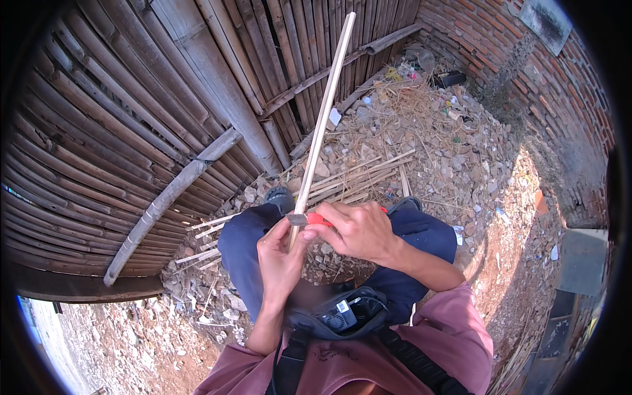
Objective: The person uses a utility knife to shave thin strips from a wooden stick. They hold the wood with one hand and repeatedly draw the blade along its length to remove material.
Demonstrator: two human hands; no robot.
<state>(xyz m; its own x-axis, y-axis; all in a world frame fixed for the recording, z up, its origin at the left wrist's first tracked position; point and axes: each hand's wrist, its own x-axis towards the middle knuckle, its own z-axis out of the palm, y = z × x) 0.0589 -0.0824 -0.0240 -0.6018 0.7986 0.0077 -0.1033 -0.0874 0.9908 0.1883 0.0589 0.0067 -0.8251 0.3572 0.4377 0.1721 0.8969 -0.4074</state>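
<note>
A long pale wooden strip (pixel 327 108) rises from between my legs, slanting up and away past the bamboo wall. My left hand (pixel 280 257) is closed round its lower part, thumb and fingers pinching it. In my right hand (pixel 363 232) is a knife (pixel 318 219) with a red handle and a grey blade. The blade lies across the strip just above the left fingertips and seems to touch it. My right fingers wrap the handle and hide most of it. The strip's lower end is partly hidden behind my left hand.
More pale strips (pixel 362 179) lie on the rubble beyond my knees, and several others (pixel 204 253) beside my left leg. A bamboo wall (pixel 118 131) stands close on the left, a brick wall (pixel 526 92) at the far right. A dark pouch (pixel 368 306) sits at my waist.
</note>
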